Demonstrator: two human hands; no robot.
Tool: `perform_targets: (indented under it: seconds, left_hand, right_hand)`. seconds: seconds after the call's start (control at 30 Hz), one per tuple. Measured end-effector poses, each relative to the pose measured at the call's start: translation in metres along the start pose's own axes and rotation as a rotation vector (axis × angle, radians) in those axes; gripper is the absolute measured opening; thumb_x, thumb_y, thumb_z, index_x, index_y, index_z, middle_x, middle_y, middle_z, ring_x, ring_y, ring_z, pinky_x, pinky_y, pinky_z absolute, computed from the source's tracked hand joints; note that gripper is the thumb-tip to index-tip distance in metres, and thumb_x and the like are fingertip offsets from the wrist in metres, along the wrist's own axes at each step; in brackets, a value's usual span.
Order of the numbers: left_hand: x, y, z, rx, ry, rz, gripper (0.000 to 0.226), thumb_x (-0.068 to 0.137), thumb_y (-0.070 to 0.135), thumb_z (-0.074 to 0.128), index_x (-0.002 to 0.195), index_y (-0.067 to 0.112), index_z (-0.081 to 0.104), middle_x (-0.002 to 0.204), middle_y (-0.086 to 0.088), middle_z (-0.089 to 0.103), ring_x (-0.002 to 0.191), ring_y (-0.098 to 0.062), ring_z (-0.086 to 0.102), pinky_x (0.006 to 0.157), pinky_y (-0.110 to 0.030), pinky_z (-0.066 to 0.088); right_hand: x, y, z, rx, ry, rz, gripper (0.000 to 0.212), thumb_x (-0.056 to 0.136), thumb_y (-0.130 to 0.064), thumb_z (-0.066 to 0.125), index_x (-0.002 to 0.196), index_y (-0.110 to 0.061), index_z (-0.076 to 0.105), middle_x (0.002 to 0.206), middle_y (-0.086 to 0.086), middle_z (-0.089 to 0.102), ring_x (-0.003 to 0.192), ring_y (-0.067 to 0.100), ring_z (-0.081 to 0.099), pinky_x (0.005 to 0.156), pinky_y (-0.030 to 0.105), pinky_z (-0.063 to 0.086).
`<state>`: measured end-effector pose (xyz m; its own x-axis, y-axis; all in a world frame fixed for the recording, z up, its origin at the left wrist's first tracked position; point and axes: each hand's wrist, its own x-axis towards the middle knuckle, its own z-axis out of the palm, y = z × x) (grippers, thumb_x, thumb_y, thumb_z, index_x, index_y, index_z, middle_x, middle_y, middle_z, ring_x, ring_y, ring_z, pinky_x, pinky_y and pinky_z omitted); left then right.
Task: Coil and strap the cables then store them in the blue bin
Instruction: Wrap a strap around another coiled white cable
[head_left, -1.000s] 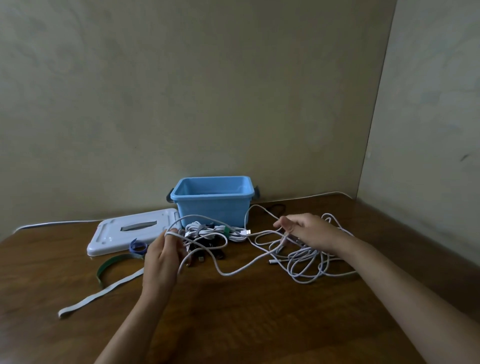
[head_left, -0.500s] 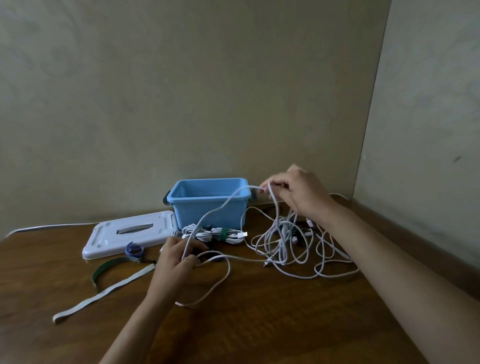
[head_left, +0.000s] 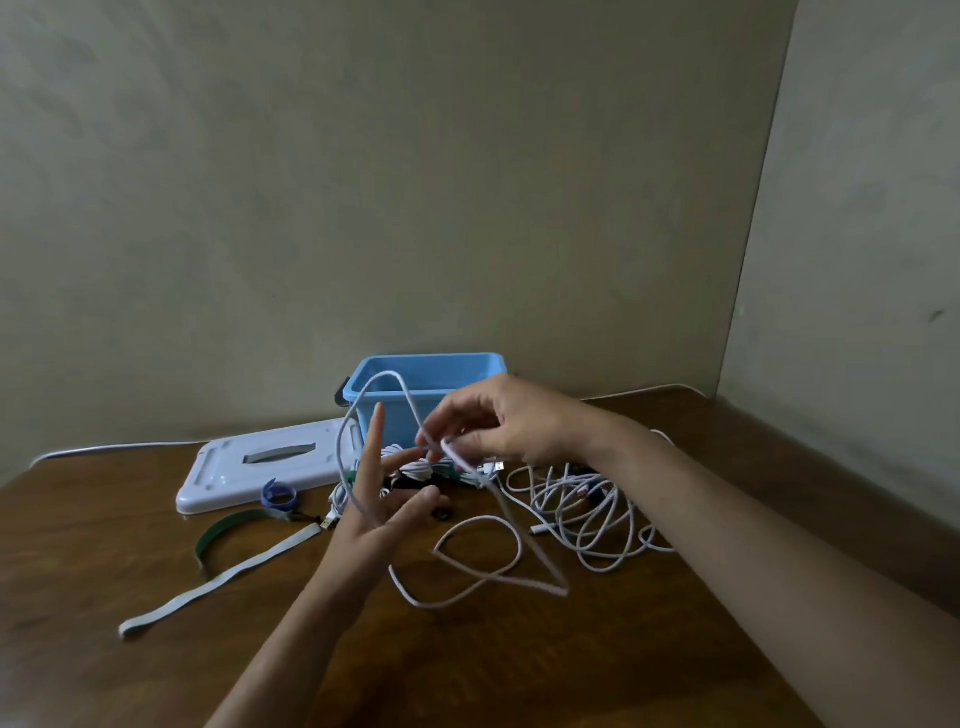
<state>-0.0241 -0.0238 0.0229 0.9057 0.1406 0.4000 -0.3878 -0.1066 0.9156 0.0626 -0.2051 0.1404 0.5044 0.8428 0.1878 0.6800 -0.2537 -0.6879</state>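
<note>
My left hand is raised over the table with its fingers spread and the index finger pointing up. A loop of the white cable arches over it and runs across the palm. My right hand pinches the same cable just right of the left fingers, in front of the blue bin. The rest of the cable lies in a loose tangle on the table below my right wrist. A coiled, strapped white bundle sits partly hidden behind my hands.
The bin's white lid lies flat to the left of the bin. A rolled blue strap, a green strap and a long grey strap lie left of my left hand. Walls close off the back and right.
My right hand came down and left from beside the bin, bringing the cable over to my left hand. My left hand lifted off the table and spread its fingers.
</note>
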Motion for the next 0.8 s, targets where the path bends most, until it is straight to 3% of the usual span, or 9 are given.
perform_targets:
  seconds: [0.07, 0.2, 0.3, 0.4, 0.5, 0.6, 0.67, 0.8]
  left_hand:
    - [0.001, 0.000, -0.004, -0.040, 0.009, -0.022, 0.095, 0.065, 0.053, 0.082, 0.146, 0.059, 0.032, 0.132, 0.005, 0.061, 0.109, -0.028, 0.069, 0.093, -0.044, 0.055]
    - [0.003, -0.002, -0.009, 0.059, 0.062, -0.049, 0.061, 0.080, 0.052, 0.072, 0.137, 0.041, 0.054, 0.121, -0.007, 0.068, 0.090, -0.026, 0.072, 0.083, -0.037, 0.060]
    - [0.003, -0.004, -0.004, 0.062, 0.154, -0.076, 0.048, 0.088, 0.043, 0.065, 0.131, 0.031, 0.047, 0.109, -0.013, 0.069, 0.066, -0.022, 0.069, 0.066, -0.031, 0.060]
    - [0.004, -0.005, -0.003, 0.069, 0.253, -0.068, 0.051, 0.088, 0.041, 0.060, 0.129, 0.028, 0.033, 0.107, -0.015, 0.068, 0.056, -0.023, 0.064, 0.053, -0.029, 0.057]
    - [0.006, -0.004, -0.006, 0.109, 0.251, -0.026, 0.071, 0.089, 0.042, 0.059, 0.147, 0.049, 0.018, 0.116, 0.002, 0.062, 0.068, -0.031, 0.070, 0.058, -0.031, 0.060]
    - [0.006, -0.005, -0.005, 0.229, 0.194, 0.016, 0.056, 0.092, 0.046, 0.050, 0.145, 0.055, 0.035, 0.123, 0.008, 0.054, 0.082, -0.025, 0.069, 0.064, -0.029, 0.061]
    - [0.005, -0.008, -0.003, 0.348, 0.154, 0.006, 0.043, 0.091, 0.050, 0.048, 0.134, 0.051, 0.051, 0.127, 0.007, 0.051, 0.090, -0.014, 0.067, 0.071, -0.027, 0.060]
    - [0.003, -0.015, -0.001, 0.542, 0.070, -0.019, 0.032, 0.095, 0.044, 0.050, 0.122, 0.036, 0.063, 0.122, 0.011, 0.053, 0.099, 0.007, 0.059, 0.076, -0.021, 0.058]
  right_hand:
    - [-0.001, 0.008, 0.007, -0.084, -0.018, 0.076, 0.029, 0.095, -0.005, 0.067, 0.119, -0.021, 0.071, 0.109, -0.008, 0.075, 0.102, 0.004, 0.070, 0.094, 0.025, 0.054]
    - [-0.012, 0.030, 0.013, -0.306, -0.052, 0.185, 0.035, 0.098, -0.006, 0.058, 0.122, -0.028, 0.072, 0.115, -0.011, 0.073, 0.103, 0.000, 0.066, 0.094, 0.028, 0.054]
    - [-0.025, 0.043, 0.006, -0.282, -0.029, 0.318, 0.043, 0.098, 0.000, 0.047, 0.119, -0.026, 0.074, 0.100, -0.014, 0.070, 0.083, -0.003, 0.070, 0.074, 0.025, 0.058]
    - [-0.038, 0.059, -0.004, -0.215, 0.039, 0.391, 0.045, 0.099, 0.000, 0.042, 0.115, -0.027, 0.075, 0.102, -0.017, 0.070, 0.085, 0.005, 0.073, 0.082, 0.042, 0.062]
    - [-0.045, 0.079, -0.019, -0.263, 0.300, 0.423, 0.035, 0.103, -0.010, 0.049, 0.123, -0.032, 0.067, 0.111, -0.015, 0.069, 0.086, 0.006, 0.070, 0.080, 0.035, 0.062]
    - [-0.045, 0.099, -0.034, -0.386, 0.540, 0.466, 0.023, 0.104, -0.026, 0.053, 0.121, -0.033, 0.066, 0.113, -0.009, 0.069, 0.088, 0.006, 0.065, 0.076, 0.029, 0.056]
    - [-0.041, 0.110, -0.039, -0.437, 0.549, 0.516, 0.022, 0.104, -0.033, 0.053, 0.119, -0.030, 0.068, 0.113, -0.006, 0.069, 0.094, 0.008, 0.063, 0.074, 0.028, 0.052]
    - [-0.024, 0.116, -0.030, -0.453, 0.426, 0.593, 0.028, 0.101, -0.045, 0.055, 0.116, -0.025, 0.070, 0.103, -0.009, 0.066, 0.091, 0.008, 0.060, 0.074, 0.029, 0.047]
